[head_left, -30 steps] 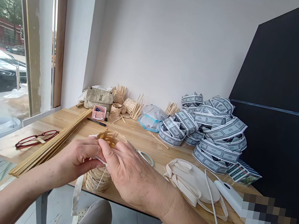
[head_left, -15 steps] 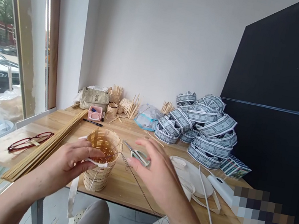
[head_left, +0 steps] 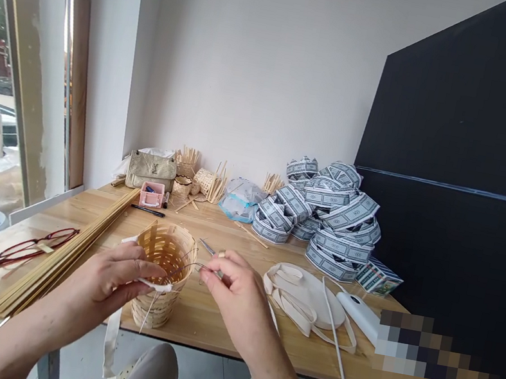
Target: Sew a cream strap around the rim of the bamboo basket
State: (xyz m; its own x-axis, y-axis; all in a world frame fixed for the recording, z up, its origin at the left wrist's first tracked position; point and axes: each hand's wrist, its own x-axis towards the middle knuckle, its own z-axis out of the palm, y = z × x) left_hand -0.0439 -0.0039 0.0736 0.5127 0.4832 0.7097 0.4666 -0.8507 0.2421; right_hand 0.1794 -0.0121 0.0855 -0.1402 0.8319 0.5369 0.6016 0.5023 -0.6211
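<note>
A woven bamboo basket (head_left: 155, 313) stands upright at the table's front edge. White ribbon (head_left: 111, 341) lies along part of its rim and hangs down in front. My left hand (head_left: 112, 279) pinches the ribbon at the near left of the rim. Just right of the basket, my right hand (head_left: 232, 277) is closed on dark thin thread (head_left: 195, 265) that runs over the basket's mouth. Scissors (head_left: 207, 247) lie behind my right hand, which hides their handles.
Bamboo strips (head_left: 71, 249) and red glasses (head_left: 35, 246) lie left. Patterned ribbon rolls (head_left: 339, 244) are piled at the back right. Cream ribbon (head_left: 297, 312) rests on a white round plate (head_left: 331, 301). A pink box (head_left: 152, 196) and beige bag (head_left: 152, 170) stand behind.
My right hand, open before, has closed on the thread beside the basket and covers the scissors' handles. The view has shifted slightly. My left hand keeps its hold on the rim.
</note>
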